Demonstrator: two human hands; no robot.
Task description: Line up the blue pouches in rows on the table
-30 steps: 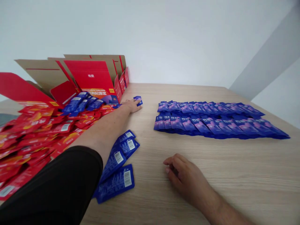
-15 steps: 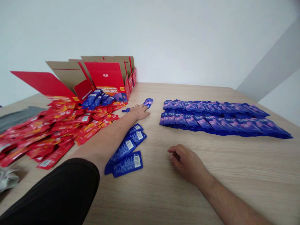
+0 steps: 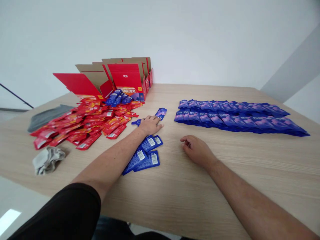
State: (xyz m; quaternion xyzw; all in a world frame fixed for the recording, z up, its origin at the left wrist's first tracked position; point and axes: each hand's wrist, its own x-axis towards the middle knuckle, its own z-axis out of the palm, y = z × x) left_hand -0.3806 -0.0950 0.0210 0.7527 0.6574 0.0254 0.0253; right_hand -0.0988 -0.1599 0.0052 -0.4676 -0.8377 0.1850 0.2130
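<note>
My left hand (image 3: 150, 125) lies palm down with its fingers spread over a blue sachet (image 3: 161, 113). That sachet's printed end sticks out beyond the fingers, and another piece of blue packaging (image 3: 136, 122) shows left of the hand. Just below it, several blue sachets (image 3: 147, 160) overlap on the table with barcodes facing up; my forearm hides part of them. My right hand (image 3: 197, 150) rests on the bare wood with its fingers curled in, and nothing shows in it. Beyond it, blue sachets stand overlapped in two long rows, a back row (image 3: 225, 106) and a front row (image 3: 232, 121).
Red sachets (image 3: 87, 121) form a wide heap at left, with a few blue sachets (image 3: 117, 97) on top. Open red cartons (image 3: 126, 76) stand behind. A grey cloth (image 3: 48, 115) and a crumpled pale cloth (image 3: 48, 160) lie at the left of the wooden table (image 3: 175, 196).
My left hand has drawn slightly towards me, and the blue sachet under it has come along. The view has shifted, showing more of the table's near and left edges. My right hand stays curled.
</note>
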